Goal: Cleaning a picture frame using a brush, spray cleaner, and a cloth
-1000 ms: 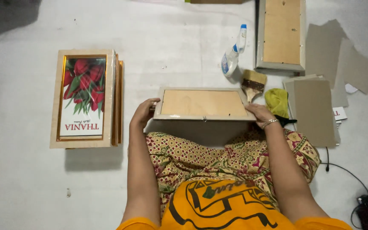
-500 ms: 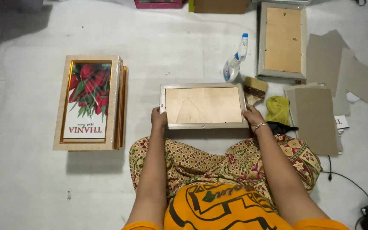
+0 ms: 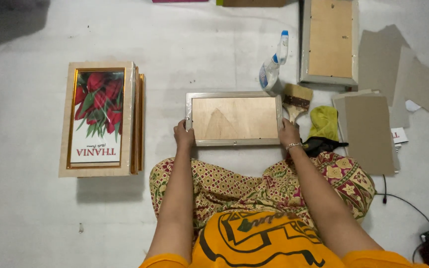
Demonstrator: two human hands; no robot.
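Frames [image 3: 100,119] with a red flower print lie stacked on the floor [image 3: 26,198] toward its left edge, well apart from the work. Next comes the left hand [image 3: 183,135], fingers curled over the left short end of the frame [image 3: 234,118], thumb side on its rim. This frame lies back up on the floor, directly ahead of the person's crossed legs, its long axis running left to right, its plywood back showing. The right hand [image 3: 289,134] grips the opposite short end in the same way, a bracelet at the wrist. So the frame sits squarely between the two hands, each equally near, one at either end. Just beyond its right far corner stand a spray bottle [image 3: 272,69] and a brush [image 3: 296,100]. A yellow cloth [image 3: 323,121] lies right of the hand, then grey boards [image 3: 368,131]. Another frame [image 3: 329,42] rests back up near the far edge.
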